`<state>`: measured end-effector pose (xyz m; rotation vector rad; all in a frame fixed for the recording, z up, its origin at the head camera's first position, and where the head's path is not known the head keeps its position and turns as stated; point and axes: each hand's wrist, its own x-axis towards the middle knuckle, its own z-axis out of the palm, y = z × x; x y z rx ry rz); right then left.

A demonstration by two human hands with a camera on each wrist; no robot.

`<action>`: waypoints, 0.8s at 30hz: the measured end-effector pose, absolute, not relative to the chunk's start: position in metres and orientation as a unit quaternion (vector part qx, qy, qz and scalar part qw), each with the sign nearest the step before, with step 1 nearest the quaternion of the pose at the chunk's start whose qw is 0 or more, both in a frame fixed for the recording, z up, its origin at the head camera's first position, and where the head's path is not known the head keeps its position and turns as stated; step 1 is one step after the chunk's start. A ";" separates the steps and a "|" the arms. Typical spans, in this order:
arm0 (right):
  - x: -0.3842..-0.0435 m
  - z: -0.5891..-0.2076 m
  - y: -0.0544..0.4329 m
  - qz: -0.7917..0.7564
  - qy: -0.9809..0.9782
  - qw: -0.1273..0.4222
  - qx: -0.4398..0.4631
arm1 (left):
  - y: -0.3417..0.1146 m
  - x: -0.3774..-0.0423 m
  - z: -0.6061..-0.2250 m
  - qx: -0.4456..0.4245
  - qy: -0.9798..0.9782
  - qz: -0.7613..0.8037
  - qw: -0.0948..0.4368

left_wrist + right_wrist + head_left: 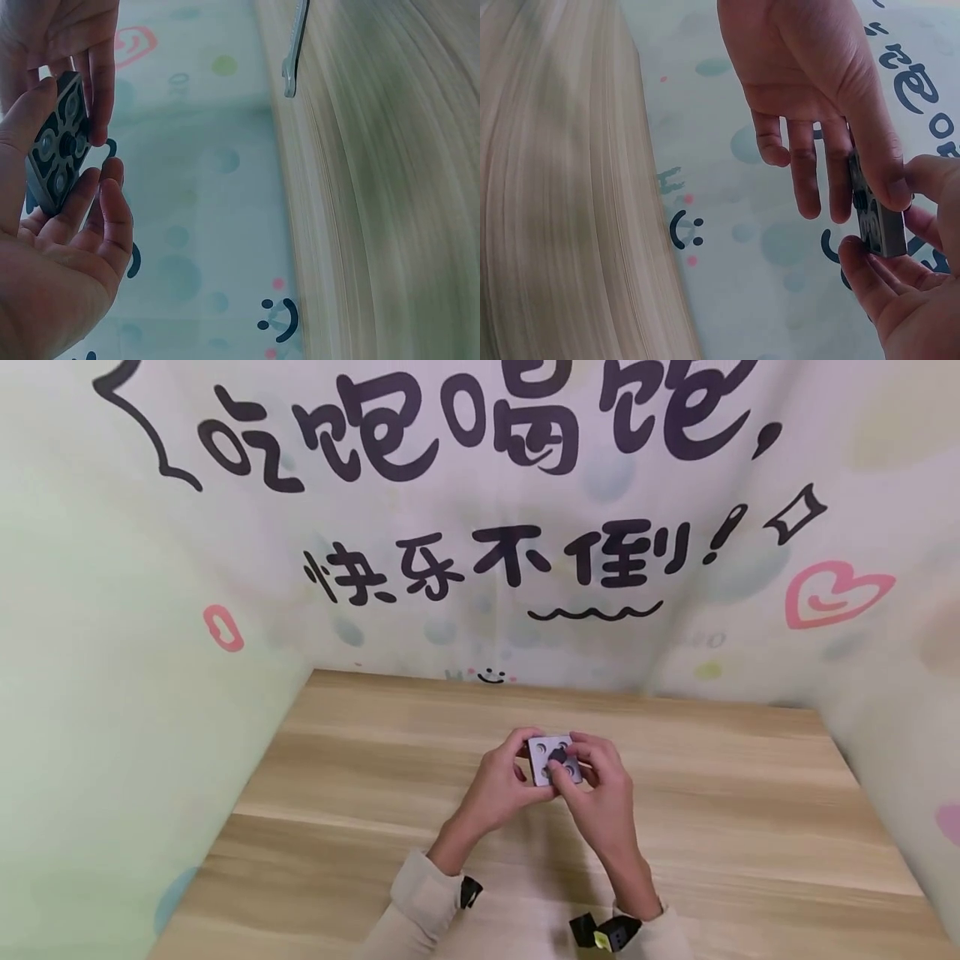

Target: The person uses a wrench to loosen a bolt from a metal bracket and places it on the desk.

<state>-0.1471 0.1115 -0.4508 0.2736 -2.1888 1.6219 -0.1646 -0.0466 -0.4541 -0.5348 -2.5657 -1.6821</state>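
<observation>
The right hand (604, 781) pinches a dark knob (557, 755) at the centre of a square grey plate (536, 763) with round corner holes and a patterned underside; the left hand (502, 779) grips its edges, above the wood-grain tabletop (360, 760), before a lettered backdrop (465, 639).

Black Chinese lettering (513, 564) and a pink outlined heart (828, 605) decorate a pale, pastel-spotted wall (420, 656) behind a light-brown wood-grain tabletop (360, 760).
</observation>
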 end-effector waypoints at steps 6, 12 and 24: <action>-0.132 -0.458 0.109 0.592 -0.778 0.191 0.089 | -0.048 -0.151 -0.463 -0.171 -0.825 -0.539 0.006; -0.118 -0.438 0.105 0.579 -0.785 0.199 0.095 | -0.047 -0.147 -0.467 -0.173 -0.827 -0.535 0.000; -0.143 -0.439 0.107 0.585 -0.782 0.180 0.118 | -0.050 -0.169 -0.460 -0.180 -0.828 -0.531 0.021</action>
